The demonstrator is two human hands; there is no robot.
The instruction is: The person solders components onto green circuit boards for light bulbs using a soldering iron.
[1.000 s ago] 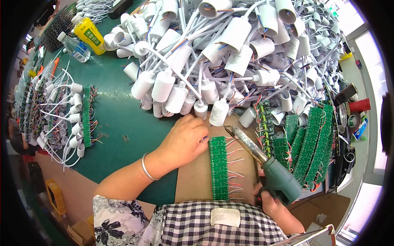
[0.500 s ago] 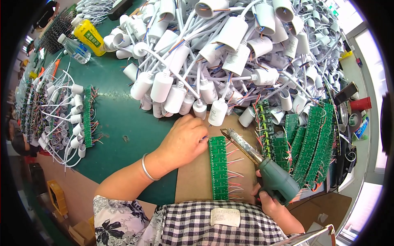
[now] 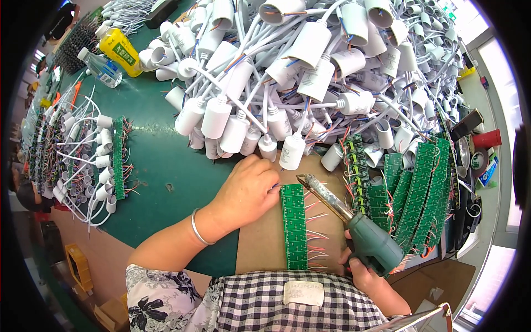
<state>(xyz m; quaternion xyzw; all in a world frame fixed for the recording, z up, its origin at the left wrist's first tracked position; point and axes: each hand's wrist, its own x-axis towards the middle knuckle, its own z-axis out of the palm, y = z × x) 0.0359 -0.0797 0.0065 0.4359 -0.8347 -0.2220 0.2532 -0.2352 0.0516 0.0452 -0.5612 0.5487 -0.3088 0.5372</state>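
My right hand [image 3: 362, 271] is wrapped round the dark green handle of a soldering iron [image 3: 373, 240]. The iron's metal tip points up and left, over the top end of a green circuit board strip [image 3: 295, 229]. That strip lies upright on a brown board [image 3: 257, 246], with red and white wires sticking out along its right side. Beside the strip's upper left corner is my left hand [image 3: 249, 185], its fingers curled and pinched together. What the left fingertips hold, if anything, is too small to make out. White cylindrical lamp sockets [image 3: 292, 151] lie just beyond that hand.
A large heap of white corded sockets [image 3: 315, 47] fills the far side. More green circuit strips [image 3: 417, 193] stand at the right. On the left are wired strips with sockets [image 3: 102, 160], a yellow bottle [image 3: 120, 52] and a clear bottle [image 3: 101, 67]. The table [image 3: 160, 216] is green.
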